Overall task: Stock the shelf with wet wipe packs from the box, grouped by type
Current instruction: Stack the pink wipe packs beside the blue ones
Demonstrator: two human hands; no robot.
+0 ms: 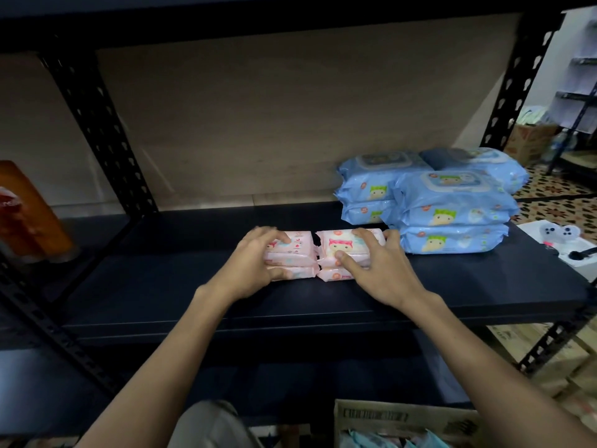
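Observation:
Two short stacks of small pink wet wipe packs stand side by side on the dark shelf [161, 286]. My left hand [255, 266] is closed around the left pink stack [298, 253], fingers on top and thumb at the front. My right hand [378, 270] grips the right pink stack [336, 245] the same way. To the right, large blue wet wipe packs [452, 215] are piled in stacks, the nearest one almost touching my right hand. The cardboard box [387, 418] with more packs inside shows at the bottom edge.
An orange bottle [29, 215] stands at the shelf's far left, beyond a black slotted upright [106, 134]. A white paper with small items [562, 244] lies at the shelf's right end. Another shelf board sits low overhead. A lower shelf lies beneath.

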